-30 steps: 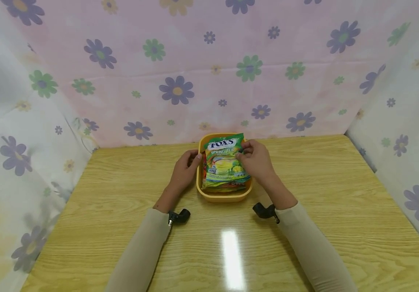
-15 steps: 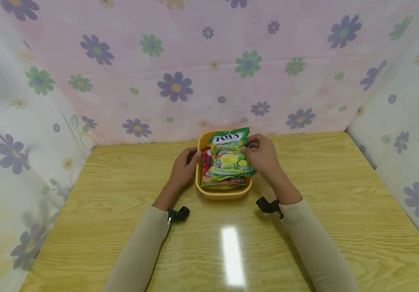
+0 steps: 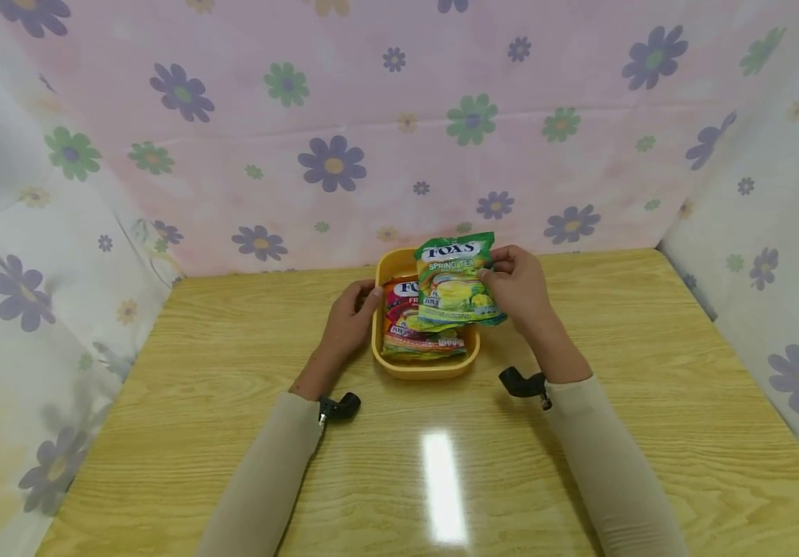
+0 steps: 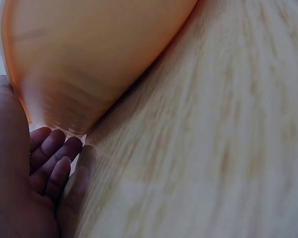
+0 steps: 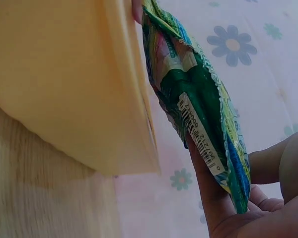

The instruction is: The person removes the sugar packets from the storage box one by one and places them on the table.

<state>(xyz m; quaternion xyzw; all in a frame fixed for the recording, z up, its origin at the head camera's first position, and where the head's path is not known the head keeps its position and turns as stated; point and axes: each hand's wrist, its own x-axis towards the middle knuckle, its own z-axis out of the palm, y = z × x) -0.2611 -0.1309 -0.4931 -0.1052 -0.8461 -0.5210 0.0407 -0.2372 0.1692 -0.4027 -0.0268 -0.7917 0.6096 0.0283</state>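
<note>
In the head view a green bag of Fox's Spring Tea candy (image 3: 451, 290) is held up over the right part of a yellow plastic tub (image 3: 427, 373). My right hand (image 3: 523, 288) pinches the bag's right edge, thumb on the front. The right wrist view shows the bag's green back with its barcode (image 5: 201, 131), fingers behind it. A red Fox's candy bag (image 3: 399, 313) lies inside the tub, partly covered by the green one. My left hand (image 3: 347, 323) holds the tub's left side, thumb at the rim, while its other fingers curl beside the outer wall (image 4: 99, 54).
The tub stands on a wood-grain table (image 3: 246, 348) near its back edge. Behind and at both sides hangs a flower-print cloth (image 3: 371, 100). Black wrist mounts (image 3: 524, 383) sit by both sleeves. A light reflection shines on the table in front.
My right hand has lifted the green bag up and to the right, uncovering more of the red bag in the tub. The left hand has stayed at the tub's left side.
</note>
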